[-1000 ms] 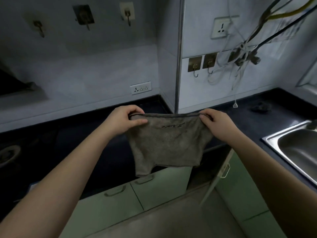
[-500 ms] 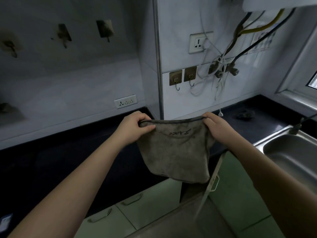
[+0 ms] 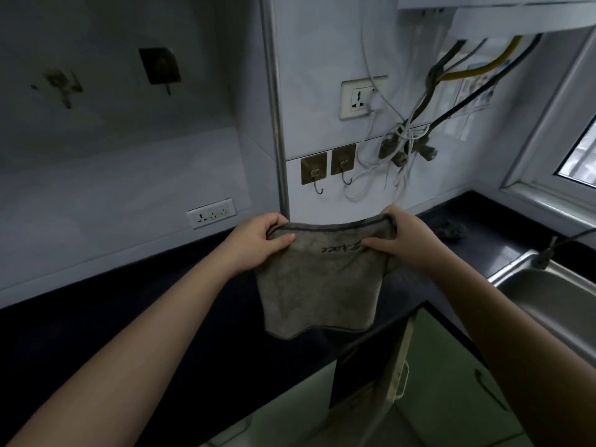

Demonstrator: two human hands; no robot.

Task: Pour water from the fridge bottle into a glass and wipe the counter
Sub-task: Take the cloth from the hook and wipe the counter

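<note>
- The left hand [image 3: 258,241] pinches the upper left corner of a grey microfibre cloth [image 3: 319,285], thumb lying across the front face; the right hand [image 3: 408,241] clamps the upper right corner the same way. Each grip is closed on the cloth.
- The cloth hangs stretched between them in the air over the dark desk [image 3: 135,324], its lower hem free and not touching the surface as far as I can tell.
- Risk: both holds are only at the hem, so letting go on one side would swing the cloth toward the open cabinet door [image 3: 398,366] at 5 o'clock of it, where it could snag.
- Risk: dangling white cables [image 3: 371,175] hang at 12 o'clock, beyond the cloth; a wide wiping sweep toward the wall might catch them.
- Risk: the steel sink [image 3: 548,295] lies at 3 o'clock; wiping that way could push drips or the cloth over its rim.
- Writing: dark script stitched near the top hem reads upside down, possibly ending "…nice"; I cannot read it surely. A printed sheet [image 3: 477,91] at 1 o'clock is too blurred.
- No bottle or glass shows.
</note>
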